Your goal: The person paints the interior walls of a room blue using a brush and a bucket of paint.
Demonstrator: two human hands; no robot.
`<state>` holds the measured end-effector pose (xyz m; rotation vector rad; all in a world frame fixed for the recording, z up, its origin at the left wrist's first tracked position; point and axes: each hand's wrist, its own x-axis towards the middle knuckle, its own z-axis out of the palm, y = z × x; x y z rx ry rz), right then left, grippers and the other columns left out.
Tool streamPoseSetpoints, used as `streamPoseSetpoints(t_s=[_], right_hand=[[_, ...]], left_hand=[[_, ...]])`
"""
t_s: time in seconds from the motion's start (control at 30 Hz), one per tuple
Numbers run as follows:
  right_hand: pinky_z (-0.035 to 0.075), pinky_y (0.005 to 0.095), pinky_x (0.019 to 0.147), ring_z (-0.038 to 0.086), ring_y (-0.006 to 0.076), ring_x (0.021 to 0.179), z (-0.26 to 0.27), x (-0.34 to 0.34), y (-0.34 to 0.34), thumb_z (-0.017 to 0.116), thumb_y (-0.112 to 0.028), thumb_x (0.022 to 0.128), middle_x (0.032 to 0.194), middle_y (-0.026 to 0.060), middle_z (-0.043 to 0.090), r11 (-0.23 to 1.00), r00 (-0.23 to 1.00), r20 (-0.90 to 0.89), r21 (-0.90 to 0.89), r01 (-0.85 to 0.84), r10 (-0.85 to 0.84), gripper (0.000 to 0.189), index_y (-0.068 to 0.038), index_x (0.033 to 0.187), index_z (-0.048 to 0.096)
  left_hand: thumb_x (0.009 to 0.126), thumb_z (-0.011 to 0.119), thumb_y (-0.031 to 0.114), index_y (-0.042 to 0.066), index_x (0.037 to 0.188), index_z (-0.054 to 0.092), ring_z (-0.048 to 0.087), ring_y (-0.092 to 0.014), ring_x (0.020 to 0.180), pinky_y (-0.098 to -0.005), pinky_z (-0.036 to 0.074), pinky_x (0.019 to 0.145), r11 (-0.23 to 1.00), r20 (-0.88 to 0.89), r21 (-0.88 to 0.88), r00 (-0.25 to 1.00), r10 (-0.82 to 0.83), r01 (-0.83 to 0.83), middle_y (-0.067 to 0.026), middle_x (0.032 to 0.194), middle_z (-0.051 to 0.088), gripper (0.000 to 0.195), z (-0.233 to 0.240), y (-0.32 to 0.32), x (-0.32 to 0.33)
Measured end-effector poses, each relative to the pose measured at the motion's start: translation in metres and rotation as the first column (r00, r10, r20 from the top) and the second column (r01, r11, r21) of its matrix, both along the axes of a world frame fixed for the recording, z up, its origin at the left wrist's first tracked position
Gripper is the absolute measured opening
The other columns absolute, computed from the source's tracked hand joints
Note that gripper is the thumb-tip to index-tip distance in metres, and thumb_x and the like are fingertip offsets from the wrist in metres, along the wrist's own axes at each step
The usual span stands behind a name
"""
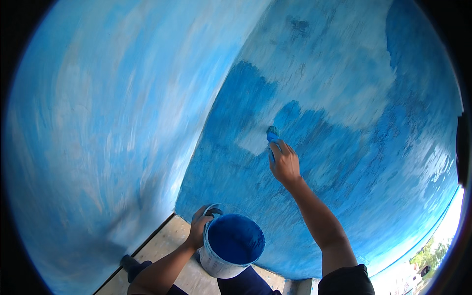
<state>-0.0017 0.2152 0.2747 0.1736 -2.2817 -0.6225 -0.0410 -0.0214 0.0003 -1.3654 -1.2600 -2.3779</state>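
Note:
My right hand [284,160] grips a paintbrush [272,133] with a blue ferrule or handle part and dark, paint-wet bristles. Its tip is at the wall [332,158], beside a pale patch [254,142] bordered by deeper blue paint. Lower down, my left hand [201,225] holds a white plastic bucket [225,271] by its rim and wire handle. Blue paint [236,239] coats the inside of the bucket, which tilts towards me. How deep the paint is, I cannot tell.
A second wall [110,110], streaked light blue and white, meets the first at a corner on the left. Below lies a beige, paint-spotted floor [158,243], with my shoe [129,263] near the wall's foot. Daylight and green foliage [431,254] show at lower right.

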Motion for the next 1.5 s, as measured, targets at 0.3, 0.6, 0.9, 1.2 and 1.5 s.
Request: streamPoseSetpoints(t_s=[0.3,0.6,0.9,1.2,1.5], right_hand=[[0.059,0.0455,0.081,0.071,0.0411,0.094,0.055,-0.027,-0.006,0.069,-0.003,0.089,0.110,0.0201,0.071,0.997,0.968,-0.251,-0.063,-0.049,0.031,0.022,0.002,0.111,0.069],[0.059,0.0469,0.081,0.070,0.0412,0.097,0.058,-0.032,0.001,0.068,-0.002,0.090,0.115,0.0199,0.071,0.996,0.976,-0.205,-0.033,-0.088,0.080,0.026,0.000,0.115,0.069],[0.058,0.0436,0.074,0.072,0.0402,0.089,0.073,-0.044,-0.004,0.069,-0.003,0.093,0.106,0.0204,0.073,0.983,0.975,-0.162,-0.072,-0.168,0.155,0.016,0.003,0.108,0.072],[0.058,0.0437,0.079,0.071,0.0422,0.092,0.088,-0.060,-0.015,0.068,-0.002,0.092,0.100,0.0214,0.072,0.970,0.952,-0.220,-0.067,-0.233,0.213,0.015,0.003,0.105,0.071],[0.058,0.0457,0.080,0.071,0.0420,0.093,0.077,-0.070,-0.019,0.069,-0.004,0.092,0.104,0.0220,0.072,0.974,0.966,-0.189,-0.107,-0.197,0.175,0.016,0.001,0.107,0.072]], left_hand=[[0.089,0.074,0.011,0.003,0.107,0.065,0.067,-0.035,0.107,-0.0411,0.054,0.092,0.964,0.326,-0.020,0.913,-0.244,0.265,-0.0226,0.119,0.064,0.022,0.008,-0.007,0.003],[0.087,0.076,0.012,0.002,0.105,0.066,0.067,-0.036,0.107,-0.0419,0.054,0.092,0.997,-0.103,0.060,0.994,0.044,-0.038,-0.0221,0.117,0.065,0.023,0.001,0.007,-0.003],[0.085,0.078,0.014,0.001,0.101,0.067,0.067,-0.036,0.104,-0.0427,0.054,0.088,0.998,0.080,-0.033,0.996,-0.049,0.052,-0.0217,0.116,0.067,0.022,-0.011,-0.002,0.000],[0.084,0.081,0.017,0.003,0.105,0.065,0.064,-0.038,0.111,-0.0443,0.050,0.093,0.998,0.095,-0.062,0.996,0.007,-0.001,-0.0227,0.122,0.064,0.030,-0.019,0.007,0.003],[0.085,0.082,0.017,0.004,0.106,0.066,0.064,-0.036,0.111,-0.0431,0.051,0.090,0.999,0.077,-0.051,0.997,-0.003,0.007,-0.0226,0.125,0.063,0.029,-0.019,0.006,0.004]])
